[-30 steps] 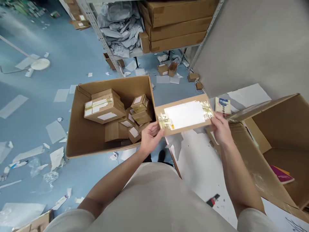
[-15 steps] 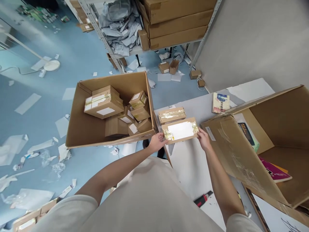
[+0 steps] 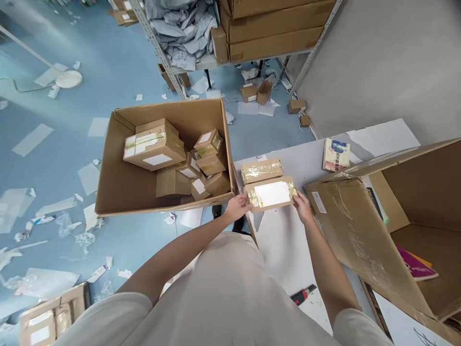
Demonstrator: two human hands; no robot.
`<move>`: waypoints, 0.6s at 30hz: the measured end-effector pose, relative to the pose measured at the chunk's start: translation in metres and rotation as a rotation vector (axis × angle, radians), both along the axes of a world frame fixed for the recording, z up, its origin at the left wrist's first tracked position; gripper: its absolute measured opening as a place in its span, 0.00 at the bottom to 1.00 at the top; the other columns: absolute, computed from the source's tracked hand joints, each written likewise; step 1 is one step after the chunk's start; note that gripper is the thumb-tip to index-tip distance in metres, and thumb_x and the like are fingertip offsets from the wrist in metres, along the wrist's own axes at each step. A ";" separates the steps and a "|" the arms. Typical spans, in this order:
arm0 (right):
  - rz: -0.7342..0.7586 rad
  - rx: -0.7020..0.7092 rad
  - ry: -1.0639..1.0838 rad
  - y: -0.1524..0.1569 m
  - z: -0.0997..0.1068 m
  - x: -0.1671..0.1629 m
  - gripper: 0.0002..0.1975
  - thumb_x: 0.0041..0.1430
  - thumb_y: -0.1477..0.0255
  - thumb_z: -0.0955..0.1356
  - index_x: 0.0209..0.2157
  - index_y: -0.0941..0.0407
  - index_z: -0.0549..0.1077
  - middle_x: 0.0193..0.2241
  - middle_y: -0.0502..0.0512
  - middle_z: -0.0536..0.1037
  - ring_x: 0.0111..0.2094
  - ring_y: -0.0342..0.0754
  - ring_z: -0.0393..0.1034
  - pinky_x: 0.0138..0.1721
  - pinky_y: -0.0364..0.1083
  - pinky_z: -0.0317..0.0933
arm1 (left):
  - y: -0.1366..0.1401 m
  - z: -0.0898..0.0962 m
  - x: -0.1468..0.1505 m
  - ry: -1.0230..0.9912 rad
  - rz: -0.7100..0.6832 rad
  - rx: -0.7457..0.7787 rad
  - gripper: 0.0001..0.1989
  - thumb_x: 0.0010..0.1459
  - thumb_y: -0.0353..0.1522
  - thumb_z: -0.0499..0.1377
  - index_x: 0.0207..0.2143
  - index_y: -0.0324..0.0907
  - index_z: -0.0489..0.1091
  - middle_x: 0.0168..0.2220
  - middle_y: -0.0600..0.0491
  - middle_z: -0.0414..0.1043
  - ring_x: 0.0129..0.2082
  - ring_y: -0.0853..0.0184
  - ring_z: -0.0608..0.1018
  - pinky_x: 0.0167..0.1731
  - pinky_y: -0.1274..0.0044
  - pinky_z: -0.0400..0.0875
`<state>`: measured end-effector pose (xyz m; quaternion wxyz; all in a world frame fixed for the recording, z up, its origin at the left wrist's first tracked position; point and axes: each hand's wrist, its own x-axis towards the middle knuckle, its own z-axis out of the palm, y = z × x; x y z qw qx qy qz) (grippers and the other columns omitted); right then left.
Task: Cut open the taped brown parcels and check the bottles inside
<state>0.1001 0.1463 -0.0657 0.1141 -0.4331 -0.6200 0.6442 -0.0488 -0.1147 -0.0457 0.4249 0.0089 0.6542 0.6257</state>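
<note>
Between my two hands is a small cardboard box with a white label on top and shiny tape at both ends. My left hand grips its left end, and my right hand holds its right end. Just behind it lies a second taped cardboard box on the white table. Left of the table stands a large open carton holding several taped cardboard boxes. One larger box with a white label rests on others at its left.
On the right, a big open carton has books inside. A small book lies on the table's far side, and a red-and-black utility knife near me. Paper scraps litter the blue floor. A metal shelf with cartons stands ahead.
The view has shifted slightly. Both hands keep hold of the labelled box, which stays in nearly the same place in front of the other taped box.
</note>
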 end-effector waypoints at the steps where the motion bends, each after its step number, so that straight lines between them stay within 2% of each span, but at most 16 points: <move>1: 0.000 0.021 -0.005 -0.001 0.003 -0.001 0.31 0.46 0.57 0.69 0.52 0.53 0.72 0.55 0.56 0.71 0.54 0.55 0.66 0.52 0.52 0.63 | 0.000 -0.002 -0.001 -0.006 0.002 0.003 0.26 0.34 0.34 0.74 0.37 0.39 0.70 0.44 0.44 0.76 0.49 0.59 0.76 0.56 0.64 0.67; 4: -0.021 0.154 -0.035 -0.002 0.017 -0.006 0.34 0.47 0.53 0.68 0.55 0.56 0.69 0.57 0.61 0.68 0.58 0.57 0.63 0.56 0.57 0.59 | 0.001 -0.006 -0.006 -0.028 0.004 0.029 0.23 0.37 0.35 0.72 0.37 0.39 0.71 0.44 0.45 0.77 0.50 0.59 0.76 0.56 0.64 0.67; 7: -0.105 0.448 -0.122 -0.001 0.046 -0.029 0.36 0.49 0.54 0.68 0.57 0.61 0.66 0.57 0.67 0.67 0.58 0.59 0.62 0.58 0.60 0.55 | -0.006 -0.005 -0.020 0.001 -0.046 0.065 0.21 0.39 0.36 0.71 0.37 0.39 0.72 0.41 0.46 0.77 0.49 0.59 0.77 0.54 0.63 0.68; 9: -0.094 0.691 -0.154 -0.007 0.071 -0.061 0.34 0.52 0.57 0.67 0.57 0.62 0.65 0.57 0.68 0.67 0.58 0.59 0.62 0.59 0.60 0.53 | -0.019 -0.003 -0.041 0.043 -0.098 0.090 0.19 0.41 0.35 0.71 0.36 0.39 0.72 0.40 0.46 0.78 0.47 0.60 0.78 0.53 0.64 0.69; 11: 0.045 0.841 -0.102 -0.024 0.094 -0.111 0.29 0.56 0.60 0.65 0.56 0.59 0.66 0.56 0.64 0.69 0.58 0.56 0.61 0.60 0.59 0.53 | -0.037 -0.005 -0.075 0.082 -0.108 0.081 0.18 0.42 0.36 0.70 0.36 0.39 0.73 0.39 0.46 0.78 0.45 0.60 0.78 0.52 0.65 0.70; 12: 0.156 0.848 -0.063 -0.036 0.101 -0.142 0.26 0.57 0.61 0.65 0.55 0.58 0.67 0.54 0.63 0.70 0.56 0.55 0.64 0.59 0.58 0.54 | -0.047 -0.009 -0.096 0.095 -0.084 0.053 0.18 0.42 0.36 0.70 0.35 0.39 0.73 0.39 0.46 0.78 0.44 0.60 0.79 0.52 0.65 0.70; 14: 0.439 0.738 -0.027 -0.065 0.104 -0.212 0.23 0.58 0.63 0.65 0.54 0.55 0.68 0.50 0.60 0.74 0.51 0.54 0.68 0.57 0.57 0.58 | -0.064 -0.022 -0.145 0.071 0.030 -0.061 0.19 0.42 0.38 0.70 0.35 0.39 0.73 0.41 0.44 0.77 0.46 0.59 0.78 0.53 0.64 0.69; 16: 0.637 0.558 -0.060 -0.095 0.086 -0.285 0.20 0.59 0.63 0.66 0.52 0.54 0.70 0.49 0.58 0.74 0.49 0.53 0.69 0.54 0.56 0.61 | -0.073 -0.044 -0.197 -0.001 0.154 -0.186 0.23 0.45 0.43 0.67 0.40 0.39 0.71 0.46 0.41 0.74 0.50 0.56 0.75 0.52 0.62 0.69; 18: 0.688 0.503 -0.082 -0.122 0.051 -0.352 0.17 0.61 0.64 0.66 0.50 0.55 0.69 0.49 0.58 0.72 0.47 0.51 0.69 0.50 0.55 0.65 | -0.069 -0.073 -0.249 -0.117 0.240 -0.242 0.29 0.48 0.50 0.63 0.46 0.40 0.68 0.53 0.39 0.69 0.53 0.52 0.73 0.48 0.59 0.71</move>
